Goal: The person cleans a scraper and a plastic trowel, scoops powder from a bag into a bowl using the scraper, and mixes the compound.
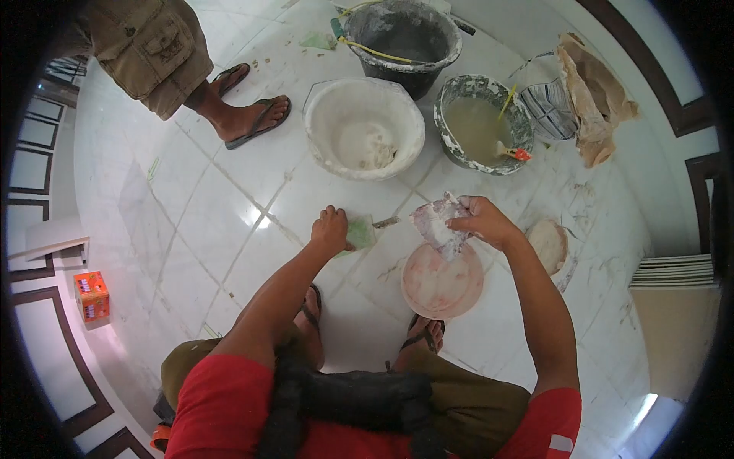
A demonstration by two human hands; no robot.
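Observation:
My left hand (330, 229) is down at the floor, its fingers curled at the edge of a flat, pale green pad (360, 232). My right hand (487, 220) grips a crumpled, powder-dusted rag (442, 222), whitish with pinkish patches. The rag hangs over the far rim of a round pink basin (459, 306), which has pale residue inside. Beyond my hands stands a white bucket (319, 145) with some whitish material at its bottom. Beside it, a paint-smeared bucket (478, 115) holds cloudy liquid and a brush with a red end (518, 154).
A black bucket (405, 46) stands at the back. A torn paper sack (592, 96) leans near the right wall. A pale round lid-like piece (547, 246) lies right of my arm. Another person's sandalled foot (260, 122) is at upper left; an orange box (92, 296) sits far left.

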